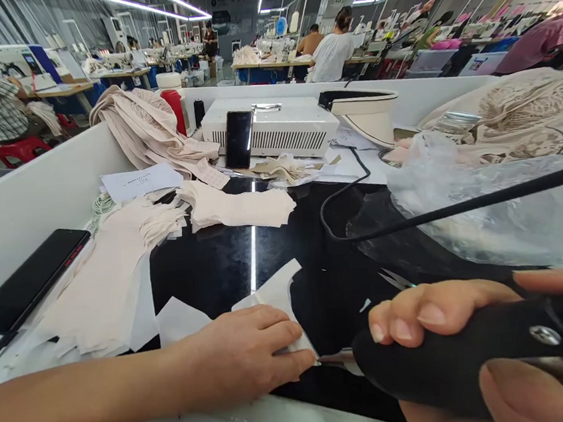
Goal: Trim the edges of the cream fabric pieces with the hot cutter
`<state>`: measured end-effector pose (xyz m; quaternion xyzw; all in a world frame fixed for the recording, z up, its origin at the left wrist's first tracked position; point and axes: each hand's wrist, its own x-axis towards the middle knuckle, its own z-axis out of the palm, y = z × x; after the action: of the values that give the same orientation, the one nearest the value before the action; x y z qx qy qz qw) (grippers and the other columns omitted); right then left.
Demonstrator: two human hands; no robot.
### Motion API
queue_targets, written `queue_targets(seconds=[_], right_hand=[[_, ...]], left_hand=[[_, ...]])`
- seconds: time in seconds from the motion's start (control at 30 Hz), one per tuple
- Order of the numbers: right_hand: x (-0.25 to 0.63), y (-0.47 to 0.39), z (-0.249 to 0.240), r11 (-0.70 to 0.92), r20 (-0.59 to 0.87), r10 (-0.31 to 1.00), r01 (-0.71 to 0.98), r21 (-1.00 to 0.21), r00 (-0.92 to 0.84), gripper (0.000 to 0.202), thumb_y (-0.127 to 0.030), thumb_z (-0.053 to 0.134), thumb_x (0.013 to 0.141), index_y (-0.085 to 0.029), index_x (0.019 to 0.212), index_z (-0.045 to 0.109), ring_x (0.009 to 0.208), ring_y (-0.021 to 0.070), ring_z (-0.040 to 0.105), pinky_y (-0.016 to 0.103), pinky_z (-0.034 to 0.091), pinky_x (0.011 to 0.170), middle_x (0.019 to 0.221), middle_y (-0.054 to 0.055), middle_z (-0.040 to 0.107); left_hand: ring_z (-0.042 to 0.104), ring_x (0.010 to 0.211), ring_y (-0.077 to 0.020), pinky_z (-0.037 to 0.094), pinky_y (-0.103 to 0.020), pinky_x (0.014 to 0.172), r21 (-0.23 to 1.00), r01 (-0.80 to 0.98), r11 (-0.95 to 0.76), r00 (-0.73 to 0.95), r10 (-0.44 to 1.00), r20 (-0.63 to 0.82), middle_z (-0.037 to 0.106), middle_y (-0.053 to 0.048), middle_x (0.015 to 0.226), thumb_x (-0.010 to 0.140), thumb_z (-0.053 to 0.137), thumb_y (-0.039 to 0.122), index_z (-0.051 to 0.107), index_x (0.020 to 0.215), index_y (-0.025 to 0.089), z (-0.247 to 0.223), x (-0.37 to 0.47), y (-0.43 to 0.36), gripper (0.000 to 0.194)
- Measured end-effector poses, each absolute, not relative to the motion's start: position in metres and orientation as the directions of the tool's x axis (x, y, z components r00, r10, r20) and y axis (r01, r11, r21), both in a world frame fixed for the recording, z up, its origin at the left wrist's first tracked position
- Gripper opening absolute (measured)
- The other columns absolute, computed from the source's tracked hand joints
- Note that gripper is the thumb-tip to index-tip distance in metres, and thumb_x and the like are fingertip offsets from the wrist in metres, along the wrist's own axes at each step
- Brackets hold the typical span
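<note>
My left hand (263, 347) presses down on a pale fabric piece (282, 283), with thumb and fingers closed on its near corner. My right hand (447, 311) is wrapped around the thick black handle of a handheld cutting tool (428, 363). Its narrow metal tip touches or nearly touches the fabric corner at my left fingertips. Pointed metal blades, like thread snips (395, 279), show just beyond my right fingers; their handles are hidden. Another white piece (181, 319) lies beside my left wrist. All this is over a glossy black work surface (207, 266).
Stacked cream fabric pieces (238, 203) lie behind, with more (102, 277) at left near a power bank-like black device (29, 278). A phone (239, 139) leans on a white vented box (273, 128). A black cable (462, 204) crosses before a plastic bag (501, 194). People work beyond.
</note>
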<state>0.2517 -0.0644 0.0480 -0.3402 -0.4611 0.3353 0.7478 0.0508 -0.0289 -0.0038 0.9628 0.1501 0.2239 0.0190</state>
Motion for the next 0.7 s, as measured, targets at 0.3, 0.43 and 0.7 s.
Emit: queue_targets(seconds=[0.3, 0.43, 0.7], right_hand=[[0.25, -0.054, 0.062, 0.482, 0.343, 0.83, -0.256, -0.838, 0.44, 0.047, -0.04, 0.103, 0.069, -0.035, 0.106, 0.073, 0.06, 0.018, 0.054, 0.035, 0.06, 0.057, 0.074, -0.008, 0.064], [0.242, -0.046, 0.061, 0.549, 0.392, 0.773, -0.217, -0.807, 0.498, 0.044, -0.039, 0.1, 0.071, -0.034, 0.107, 0.075, 0.06, 0.0192, 0.054, 0.035, 0.058, 0.054, 0.073, -0.007, 0.065], [0.239, -0.044, 0.056, 0.558, 0.397, 0.764, -0.212, -0.802, 0.508, 0.044, -0.035, 0.1, 0.071, -0.033, 0.107, 0.075, 0.059, 0.0188, 0.055, 0.034, 0.061, 0.055, 0.071, -0.007, 0.065]], left_hand=[[0.065, 0.114, -0.0226, 0.053, -0.037, 0.11, 0.176, 0.283, -0.943, 0.835, 0.333, 0.438, 0.069, -0.01, 0.12, 0.114, 0.054, 0.02, 0.066, 0.133, 0.015, -0.013, 0.05, -0.031, 0.023], [0.065, 0.114, -0.0226, 0.052, -0.039, 0.112, 0.193, 0.297, -0.935, 0.82, 0.353, 0.449, 0.068, -0.009, 0.118, 0.115, 0.053, 0.023, 0.068, 0.128, 0.018, -0.011, 0.05, -0.033, 0.02], [0.063, 0.115, -0.0261, 0.055, -0.042, 0.11, 0.182, 0.304, -0.935, 0.809, 0.354, 0.468, 0.066, -0.011, 0.117, 0.112, 0.058, 0.024, 0.07, 0.127, 0.019, -0.012, 0.052, -0.03, 0.02]])
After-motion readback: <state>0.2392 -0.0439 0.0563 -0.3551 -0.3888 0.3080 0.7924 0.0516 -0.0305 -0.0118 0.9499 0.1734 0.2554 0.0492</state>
